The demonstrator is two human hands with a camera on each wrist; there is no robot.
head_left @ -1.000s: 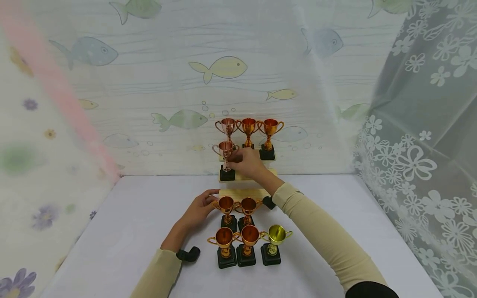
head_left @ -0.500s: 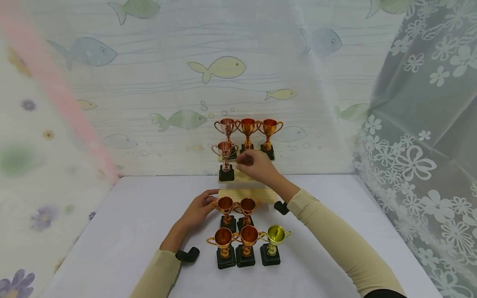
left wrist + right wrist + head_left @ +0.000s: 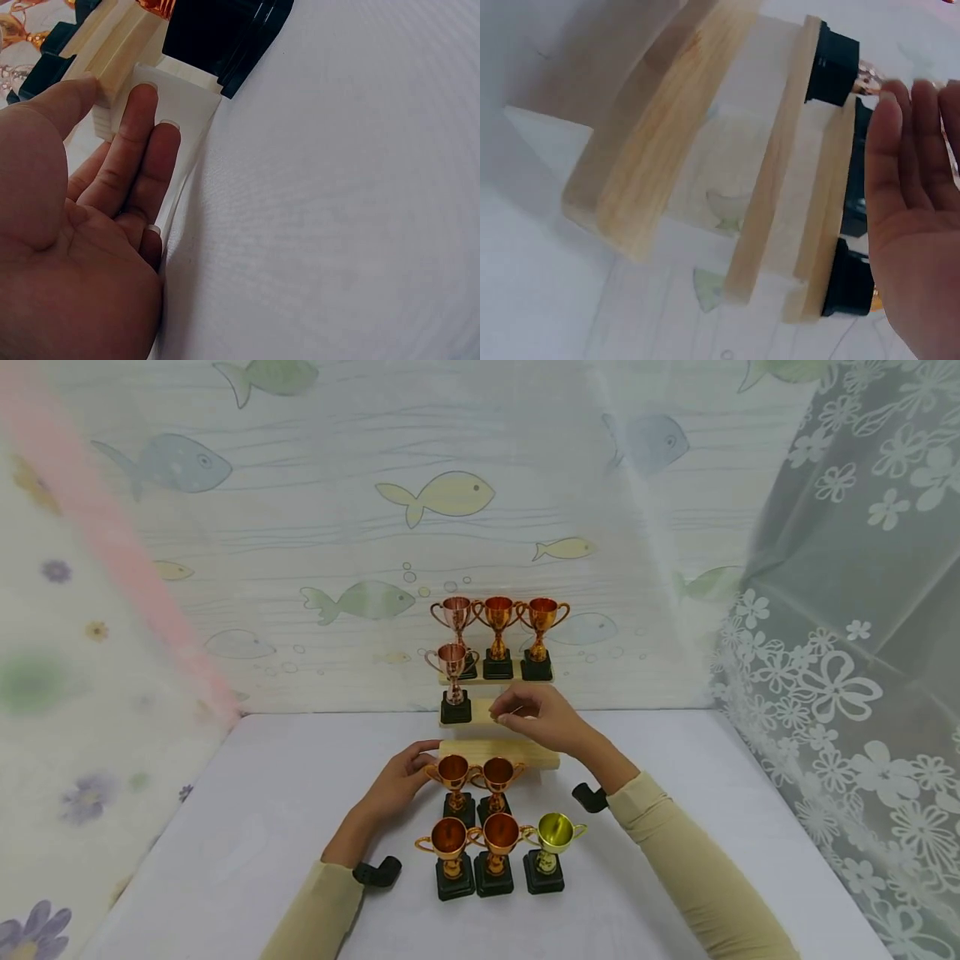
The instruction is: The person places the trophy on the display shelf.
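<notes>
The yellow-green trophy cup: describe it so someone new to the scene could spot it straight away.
On the white table, in front of the stepped wooden stand, five small trophy cups stand in two rows. The yellow-green trophy cup is at the right end of the nearest row, on a black base. Its neighbours are all orange copper; it alone is yellow-green.

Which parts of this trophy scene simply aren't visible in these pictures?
- Head view: the lowest wooden step is partly hidden by the right hand.
- Left wrist view: the trophy cups are cut off by the top edge; the left hand fills the corner.
- Right wrist view: blurred; trophy cups hidden behind the steps.
</notes>
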